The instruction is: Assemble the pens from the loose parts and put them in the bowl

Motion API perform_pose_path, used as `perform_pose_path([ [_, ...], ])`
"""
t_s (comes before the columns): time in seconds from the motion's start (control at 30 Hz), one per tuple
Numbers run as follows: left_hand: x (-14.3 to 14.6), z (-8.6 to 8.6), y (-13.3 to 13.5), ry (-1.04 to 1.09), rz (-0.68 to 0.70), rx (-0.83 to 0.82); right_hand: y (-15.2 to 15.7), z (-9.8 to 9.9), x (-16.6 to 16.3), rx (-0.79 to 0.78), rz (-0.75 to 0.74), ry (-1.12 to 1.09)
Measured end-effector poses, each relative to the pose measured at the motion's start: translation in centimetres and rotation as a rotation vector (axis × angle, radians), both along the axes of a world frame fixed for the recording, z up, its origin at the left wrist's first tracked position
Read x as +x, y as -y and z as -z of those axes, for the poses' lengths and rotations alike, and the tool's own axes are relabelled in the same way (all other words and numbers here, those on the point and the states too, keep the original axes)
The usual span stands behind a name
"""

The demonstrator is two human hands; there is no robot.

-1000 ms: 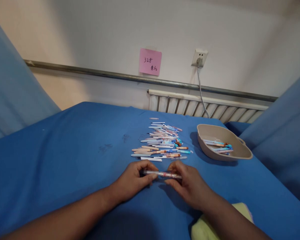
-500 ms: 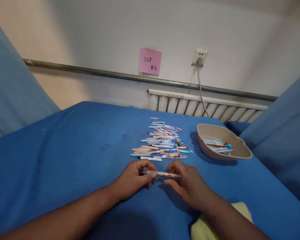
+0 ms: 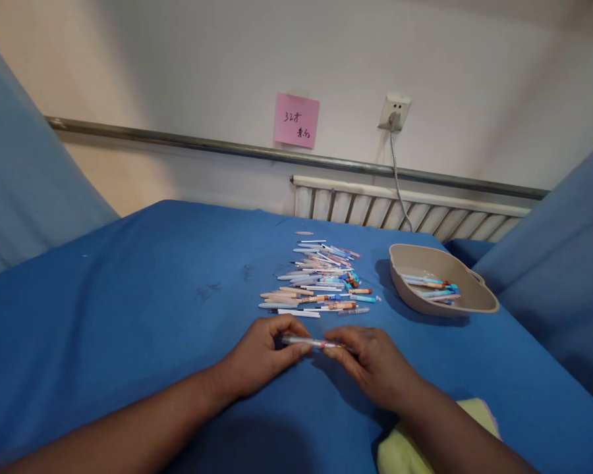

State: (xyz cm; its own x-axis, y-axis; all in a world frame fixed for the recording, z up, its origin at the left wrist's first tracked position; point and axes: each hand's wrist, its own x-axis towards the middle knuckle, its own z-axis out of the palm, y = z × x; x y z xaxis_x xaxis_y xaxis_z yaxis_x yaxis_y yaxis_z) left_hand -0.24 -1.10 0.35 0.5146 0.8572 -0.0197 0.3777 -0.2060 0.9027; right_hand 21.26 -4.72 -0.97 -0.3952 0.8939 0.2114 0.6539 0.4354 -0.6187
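Both my hands hold one thin clear pen (image 3: 312, 342) level over the blue cloth (image 3: 128, 309). My left hand (image 3: 267, 359) pinches its left end and my right hand (image 3: 370, 365) grips its right end, fingers curled over it. Just beyond my fingers lies a heap of pens and pen parts (image 3: 321, 280), white, blue and orange. A beige tray (image 3: 474, 304) to the right holds several pens (image 3: 432, 288).
A yellow-green cloth (image 3: 410, 447) lies under my right forearm. Behind the table run a white radiator (image 3: 405, 210), a metal rail (image 3: 178, 140), a pink note (image 3: 296, 120) and a wall socket (image 3: 394, 112) with a cable. Blue fabric rises at both sides.
My right hand has slid left along the pen and now covers more of it. The left hand has barely moved.
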Motion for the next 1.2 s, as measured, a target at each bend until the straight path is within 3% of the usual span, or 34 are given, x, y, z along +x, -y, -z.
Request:
perform_pose_path([
  [0.17, 0.32, 0.53, -0.16, 0.156, 0.012, -0.218, 0.26, -0.16, 0.17, 0.079, 0.009, 0.010],
  [0.27, 0.09, 0.30, -0.05, 0.077, 0.012, -0.080, 0.12, -0.30, 0.17, 0.076, 0.004, 0.045],
  [0.4, -0.17, -0.16, 0.05, -0.041, 0.031, 0.127, 0.00, -0.25, -0.03, -0.077, -0.003, -0.035],
  [0.5, 0.02, -0.10, -0.09, -0.026, -0.018, 0.065, 0.17, -0.24, -0.16, -0.085, 0.010, -0.065],
  [0.63, 0.30, 0.31, -0.28, 0.058, -0.027, -0.115, 0.32, -0.37, -0.06, 0.044, 0.028, -0.002],
  [0.73, 0.08, 0.31, -0.18, 0.022, 0.005, -0.021, 0.17, -0.33, 0.05, 0.049, 0.013, 0.007],
  [0.9, -0.52, -0.12, 0.15, -0.069, 0.090, 0.193, -0.16, 0.10, -0.07, -0.121, -0.003, -0.112],
  [1.0, -0.44, -0.05, 0.10, -0.056, 0.060, 0.184, -0.07, 0.11, -0.11, -0.116, 0.008, -0.114],
  [1.2, 0.13, 0.30, -0.28, 0.068, -0.024, -0.019, 0.23, -0.36, 0.08, 0.029, 0.020, -0.048],
])
